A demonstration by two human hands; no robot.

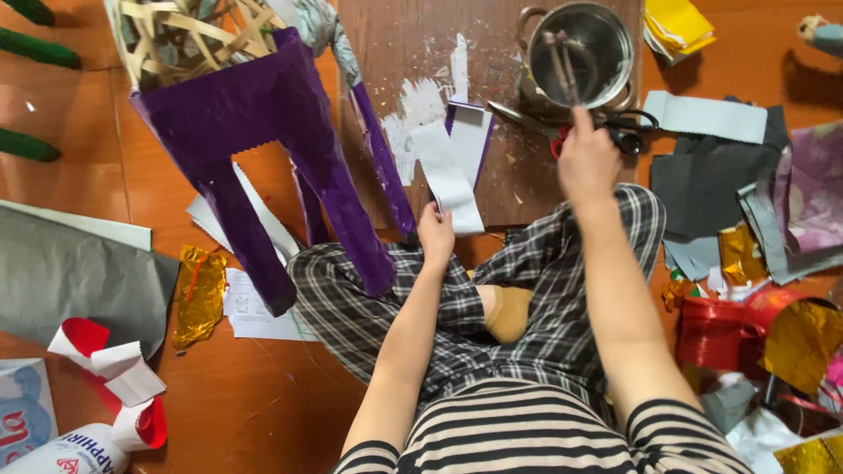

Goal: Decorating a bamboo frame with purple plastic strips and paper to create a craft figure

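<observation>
Hands: left hand [435,235] grips one paper strip [450,180], right hand [587,158] two sticks [562,66].

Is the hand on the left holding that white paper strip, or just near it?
Touching. In the head view, the left hand has its fingers over the lower end of the white paper strip, which lies on the wooden board.

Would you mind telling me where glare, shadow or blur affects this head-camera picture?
In the head view, glare streaks the glossy orange floor at left and the steel pot's rim; the purple paper-covered frame shines softly; the right hand at the brush is slightly blurred; a dark shadow falls beside the small figure top right; the edges bend a little.
</observation>
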